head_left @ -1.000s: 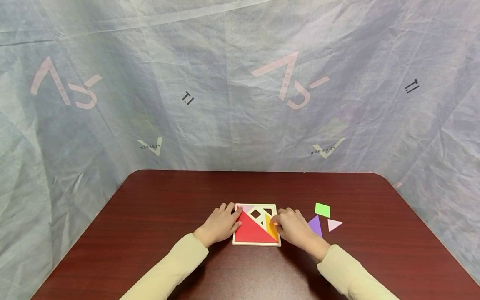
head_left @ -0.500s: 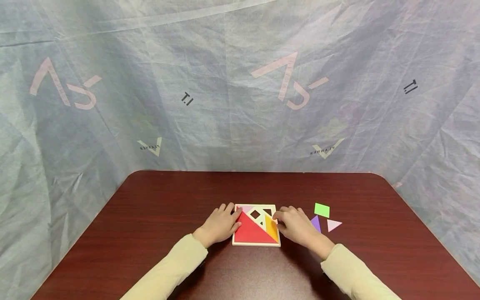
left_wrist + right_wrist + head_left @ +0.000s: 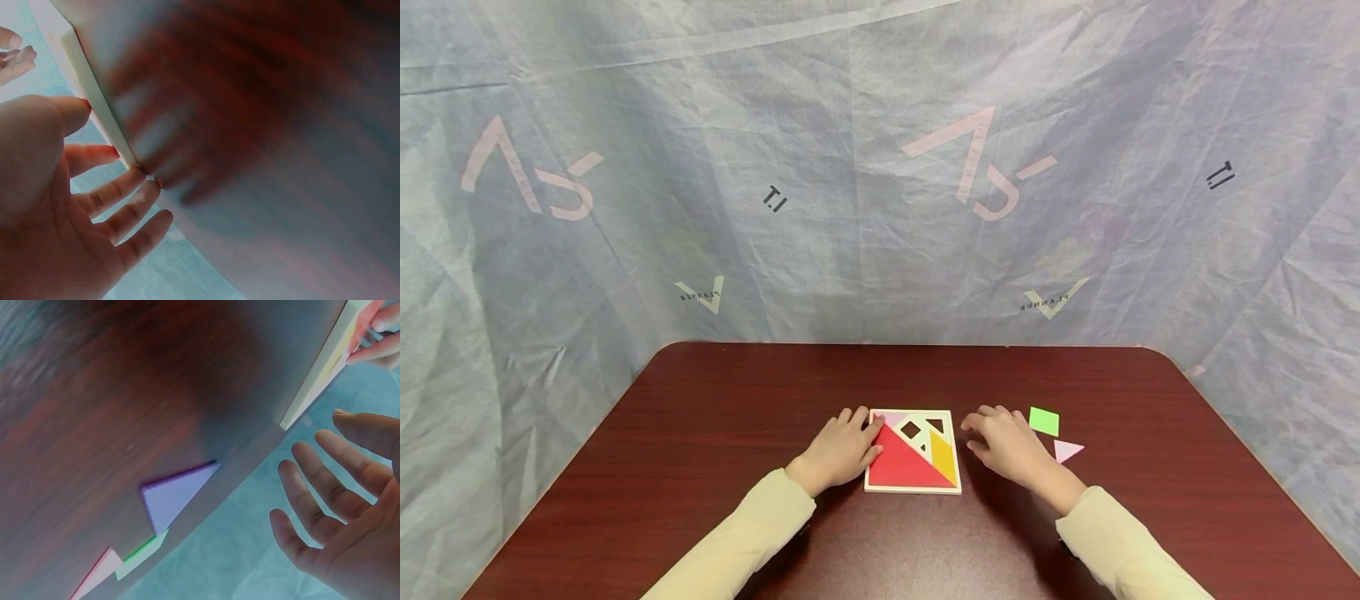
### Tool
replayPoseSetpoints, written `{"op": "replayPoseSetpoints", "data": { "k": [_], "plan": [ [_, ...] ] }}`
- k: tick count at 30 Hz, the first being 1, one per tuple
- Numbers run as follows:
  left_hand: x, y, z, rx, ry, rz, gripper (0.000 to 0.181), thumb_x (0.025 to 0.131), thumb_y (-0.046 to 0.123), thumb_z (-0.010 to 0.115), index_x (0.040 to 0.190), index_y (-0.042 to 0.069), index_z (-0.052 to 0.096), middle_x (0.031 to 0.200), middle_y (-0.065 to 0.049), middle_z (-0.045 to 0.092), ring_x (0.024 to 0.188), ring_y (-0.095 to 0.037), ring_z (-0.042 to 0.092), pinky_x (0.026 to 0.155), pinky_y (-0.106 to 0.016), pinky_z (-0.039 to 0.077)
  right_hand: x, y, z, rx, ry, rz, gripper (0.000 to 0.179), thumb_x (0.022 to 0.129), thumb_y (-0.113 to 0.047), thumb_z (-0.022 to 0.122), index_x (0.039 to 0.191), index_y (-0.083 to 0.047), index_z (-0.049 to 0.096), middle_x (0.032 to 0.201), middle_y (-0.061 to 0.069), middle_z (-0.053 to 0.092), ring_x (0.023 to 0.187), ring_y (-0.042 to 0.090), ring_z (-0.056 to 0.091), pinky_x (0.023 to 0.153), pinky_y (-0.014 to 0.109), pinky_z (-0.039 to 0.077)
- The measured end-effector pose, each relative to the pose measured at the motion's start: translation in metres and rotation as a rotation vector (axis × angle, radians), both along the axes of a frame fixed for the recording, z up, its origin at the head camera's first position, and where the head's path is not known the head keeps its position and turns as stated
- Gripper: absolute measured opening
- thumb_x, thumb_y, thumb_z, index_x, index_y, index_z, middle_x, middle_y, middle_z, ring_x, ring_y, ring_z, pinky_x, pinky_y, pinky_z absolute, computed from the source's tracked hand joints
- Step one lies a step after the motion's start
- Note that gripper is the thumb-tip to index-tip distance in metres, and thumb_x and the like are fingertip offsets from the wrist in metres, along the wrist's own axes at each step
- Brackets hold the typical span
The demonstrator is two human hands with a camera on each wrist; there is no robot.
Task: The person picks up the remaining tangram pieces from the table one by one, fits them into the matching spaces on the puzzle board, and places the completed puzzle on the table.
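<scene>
A tangram board (image 3: 913, 490) with a pale wooden rim lies on the table. Seated in it are a large red triangle (image 3: 902, 464), a yellow parallelogram (image 3: 942, 455) and a pink piece (image 3: 892, 417) at the top left corner. Dark cut-outs show in its upper right part. My left hand (image 3: 838, 447) rests at the board's left edge, thumb and index finger touching its top. To the right of the board, apart from it, my right hand (image 3: 1009, 446) hovers with fingers spread, holding nothing. A purple triangle (image 3: 175, 495) lies beneath it, hidden in the head view.
A green four-sided piece (image 3: 1044, 422) and a small pink triangle (image 3: 1067, 451) lie right of my right hand. The dark red table (image 3: 760, 379) has rounded far corners. A grey printed cloth (image 3: 865, 208) hangs behind it.
My right hand has left the yellow parallelogram, which now lies in the board, and has moved right, covering the purple triangle in the head view. My left hand has stayed put.
</scene>
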State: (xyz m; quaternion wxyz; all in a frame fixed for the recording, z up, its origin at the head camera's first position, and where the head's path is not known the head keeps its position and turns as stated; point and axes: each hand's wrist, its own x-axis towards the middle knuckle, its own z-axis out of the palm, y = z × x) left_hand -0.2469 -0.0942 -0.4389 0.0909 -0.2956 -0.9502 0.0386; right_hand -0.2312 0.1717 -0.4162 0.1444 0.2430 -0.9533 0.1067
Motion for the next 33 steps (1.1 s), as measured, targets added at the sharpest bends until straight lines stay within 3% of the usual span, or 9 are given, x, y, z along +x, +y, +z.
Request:
{"op": "replayPoseSetpoints", "data": {
  "k": [10, 18, 33],
  "plan": [
    [0.002, 0.0, 0.001, 0.004, 0.007, -0.006, 0.043, 0.092, 0.035, 0.05, 0.128, 0.012, 0.053, 0.116, -0.012, 0.049, 0.098, -0.026, 0.049, 0.081, -0.039, 0.045, -0.003, 0.019, 0.003, -0.016, 0.003, -0.05, 0.019, 0.072, -0.011, 0.074, 0.091, -0.011, 0.068, 0.084, 0.002, 0.063, 0.074, 0.02, 0.056, 0.062, 0.036, 0.039],
    [0.003, 0.0, 0.003, 0.017, 0.026, -0.016, 0.042, 0.091, 0.034, 0.051, 0.126, 0.011, 0.055, 0.112, -0.012, 0.05, 0.094, -0.026, 0.049, 0.077, -0.039, 0.045, -0.006, 0.041, 0.007, -0.015, -0.001, -0.088, 0.019, 0.074, -0.012, 0.072, 0.092, -0.01, 0.068, 0.086, 0.001, 0.063, 0.079, 0.024, 0.06, 0.067, 0.044, 0.041],
    [0.001, 0.0, 0.002, 0.01, 0.016, -0.012, 0.042, 0.092, 0.034, 0.051, 0.127, 0.012, 0.054, 0.113, -0.012, 0.049, 0.095, -0.026, 0.049, 0.079, -0.039, 0.045, -0.014, 0.078, 0.006, -0.049, -0.069, -0.153, 0.024, 0.071, -0.008, 0.071, 0.095, -0.009, 0.066, 0.093, 0.007, 0.064, 0.086, 0.033, 0.06, 0.068, 0.053, 0.039]
  ]
}}
